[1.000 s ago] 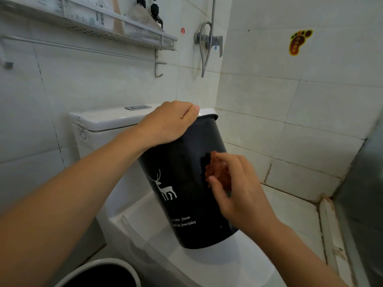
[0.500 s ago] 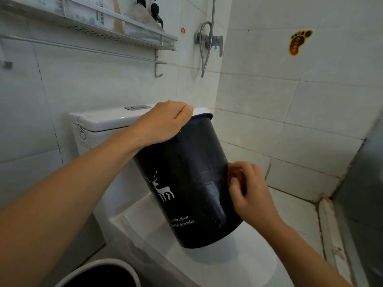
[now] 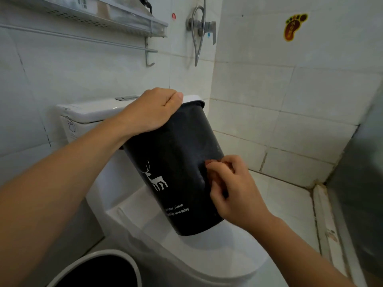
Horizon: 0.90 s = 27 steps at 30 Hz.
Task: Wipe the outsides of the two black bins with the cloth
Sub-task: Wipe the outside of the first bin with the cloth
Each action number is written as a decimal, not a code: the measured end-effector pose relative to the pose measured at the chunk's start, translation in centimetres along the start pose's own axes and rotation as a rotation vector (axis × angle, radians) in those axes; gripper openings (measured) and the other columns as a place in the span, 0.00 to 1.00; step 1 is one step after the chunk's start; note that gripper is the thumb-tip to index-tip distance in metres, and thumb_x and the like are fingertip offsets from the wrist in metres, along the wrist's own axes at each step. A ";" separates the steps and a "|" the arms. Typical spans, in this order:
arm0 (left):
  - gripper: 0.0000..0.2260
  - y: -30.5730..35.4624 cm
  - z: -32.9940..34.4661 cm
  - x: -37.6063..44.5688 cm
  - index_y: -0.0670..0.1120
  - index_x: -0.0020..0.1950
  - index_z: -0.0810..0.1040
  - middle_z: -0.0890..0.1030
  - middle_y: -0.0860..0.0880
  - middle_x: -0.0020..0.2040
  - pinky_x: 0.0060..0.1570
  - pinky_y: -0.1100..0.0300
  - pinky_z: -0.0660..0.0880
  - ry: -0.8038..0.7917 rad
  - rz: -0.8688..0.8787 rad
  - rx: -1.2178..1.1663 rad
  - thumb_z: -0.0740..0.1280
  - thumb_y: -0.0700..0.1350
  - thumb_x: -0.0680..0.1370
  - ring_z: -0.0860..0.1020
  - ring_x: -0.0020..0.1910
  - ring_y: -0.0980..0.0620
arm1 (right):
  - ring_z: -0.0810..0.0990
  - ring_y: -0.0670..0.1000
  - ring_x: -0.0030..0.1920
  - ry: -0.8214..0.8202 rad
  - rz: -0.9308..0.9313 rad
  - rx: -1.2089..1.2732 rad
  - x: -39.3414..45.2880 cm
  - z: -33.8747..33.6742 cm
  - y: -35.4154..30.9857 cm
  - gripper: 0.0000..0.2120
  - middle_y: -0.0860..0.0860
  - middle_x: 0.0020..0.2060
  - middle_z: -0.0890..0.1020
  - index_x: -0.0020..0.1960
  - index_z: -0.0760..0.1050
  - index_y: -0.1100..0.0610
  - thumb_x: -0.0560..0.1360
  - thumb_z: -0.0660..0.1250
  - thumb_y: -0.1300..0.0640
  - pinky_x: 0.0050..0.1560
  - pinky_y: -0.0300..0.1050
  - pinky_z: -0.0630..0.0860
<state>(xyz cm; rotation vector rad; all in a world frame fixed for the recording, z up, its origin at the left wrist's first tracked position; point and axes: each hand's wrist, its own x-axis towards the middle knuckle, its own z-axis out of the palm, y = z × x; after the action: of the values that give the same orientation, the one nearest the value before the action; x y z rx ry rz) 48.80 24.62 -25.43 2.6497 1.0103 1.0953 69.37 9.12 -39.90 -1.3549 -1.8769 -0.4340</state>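
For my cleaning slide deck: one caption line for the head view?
Left hand steadies a tilted black bin on the toilet lid while the right hand wipes its side with a reddish cloth.

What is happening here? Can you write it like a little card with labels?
place: a tiled bathroom
black bin: tilted, its bottom resting on the closed toilet lid, white deer picture on its side
left hand: gripping the bin's top rim
right hand: pressing a reddish cloth against the bin's side
second bin: bottom left corner, only partly in view, nobody touching it
wall: a footprint sticker and a shower tap
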 end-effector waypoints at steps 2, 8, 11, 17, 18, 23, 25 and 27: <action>0.21 -0.4 0.0 0.0 0.48 0.35 0.65 0.72 0.50 0.33 0.37 0.54 0.66 0.014 -0.013 -0.005 0.54 0.55 0.86 0.69 0.34 0.52 | 0.75 0.47 0.49 0.033 0.212 0.112 -0.5 -0.6 1.4 0.14 0.43 0.54 0.68 0.63 0.75 0.49 0.79 0.64 0.55 0.48 0.43 0.78; 0.22 -0.5 0.1 0.1 0.48 0.35 0.66 0.72 0.49 0.33 0.37 0.54 0.66 0.021 -0.014 0.014 0.53 0.56 0.85 0.70 0.34 0.51 | 0.73 0.46 0.50 -0.014 0.015 0.093 -2.2 -1.2 -0.9 0.16 0.45 0.56 0.69 0.66 0.73 0.48 0.78 0.63 0.52 0.45 0.38 0.76; 0.22 -0.2 0.1 0.2 0.47 0.35 0.66 0.72 0.48 0.34 0.37 0.53 0.66 0.012 -0.009 0.017 0.53 0.56 0.86 0.70 0.34 0.50 | 0.71 0.52 0.51 -0.179 -0.282 -0.205 -3.7 0.1 -1.9 0.17 0.52 0.58 0.72 0.66 0.72 0.50 0.78 0.65 0.51 0.46 0.43 0.75; 0.22 -0.2 0.0 0.0 0.47 0.35 0.64 0.70 0.49 0.33 0.36 0.53 0.65 0.015 0.003 0.009 0.54 0.55 0.86 0.68 0.34 0.49 | 0.74 0.48 0.52 -0.077 0.152 -0.035 -4.4 -1.2 2.2 0.15 0.46 0.57 0.69 0.65 0.74 0.49 0.79 0.65 0.54 0.49 0.41 0.79; 0.22 -0.2 0.0 -0.1 0.47 0.35 0.64 0.70 0.49 0.33 0.36 0.52 0.65 0.017 0.000 0.008 0.54 0.55 0.86 0.68 0.34 0.49 | 0.75 0.46 0.51 -0.058 0.256 0.000 -4.4 -1.5 2.7 0.14 0.43 0.56 0.67 0.65 0.73 0.47 0.80 0.66 0.55 0.50 0.39 0.79; 0.22 -0.2 0.2 0.1 0.48 0.35 0.65 0.71 0.49 0.33 0.36 0.53 0.66 0.016 0.014 0.014 0.53 0.58 0.85 0.69 0.33 0.50 | 0.76 0.46 0.50 -0.052 0.056 0.103 -4.3 -1.4 0.1 0.16 0.45 0.58 0.68 0.67 0.72 0.48 0.79 0.64 0.53 0.46 0.37 0.78; 0.22 -0.1 0.3 0.2 0.49 0.34 0.65 0.71 0.50 0.33 0.36 0.53 0.66 0.017 0.035 0.015 0.53 0.59 0.84 0.69 0.33 0.51 | 0.73 0.47 0.52 -0.135 -0.143 -0.030 -4.9 -0.6 -1.3 0.16 0.48 0.59 0.70 0.67 0.71 0.48 0.79 0.63 0.50 0.47 0.37 0.76; 0.22 0.0 0.4 0.2 0.49 0.34 0.65 0.71 0.51 0.32 0.35 0.53 0.66 0.016 0.052 0.017 0.52 0.60 0.83 0.69 0.32 0.52 | 0.72 0.48 0.53 -0.175 -0.200 -0.120 -4.9 -0.3 -0.8 0.17 0.49 0.60 0.71 0.67 0.71 0.48 0.79 0.63 0.49 0.48 0.38 0.75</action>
<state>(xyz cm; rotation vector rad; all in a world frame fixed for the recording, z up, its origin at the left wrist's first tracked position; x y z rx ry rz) 49.17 24.75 -25.58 2.6995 0.9636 1.1241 69.43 5.45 -43.23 -1.3231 -2.1723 -0.5523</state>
